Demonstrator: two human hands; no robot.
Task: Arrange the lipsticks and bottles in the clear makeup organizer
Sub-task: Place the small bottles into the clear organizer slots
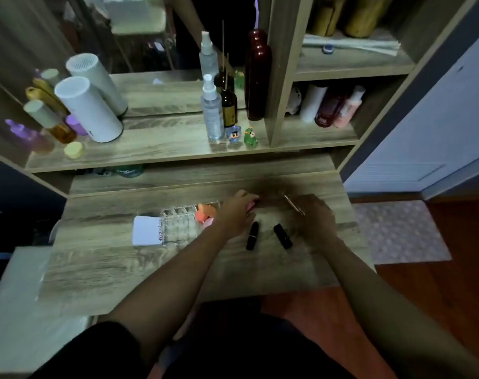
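Observation:
The clear makeup organizer (pixel 178 224) stands on the wooden desk, with orange and pink items (pixel 205 213) at its right end and a white card (pixel 146 231) leaning on its left side. My left hand (pixel 237 213) is beside the organizer's right end, closed around a small pink object. My right hand (pixel 313 217) rests further right and holds a thin metallic stick-like item (pixel 294 205). Two black lipsticks (pixel 252 235) (pixel 283 236) lie on the desk between my hands.
The upper shelf (pixel 150 149) carries white cylinders, purple and amber bottles, a clear spray bottle (pixel 213 116), a dark red bottle (pixel 257 75) and two small figurines (pixel 242 135). More bottles stand in the right cubby (pixel 331 108). A mat (pixel 397 231) lies on the floor at right.

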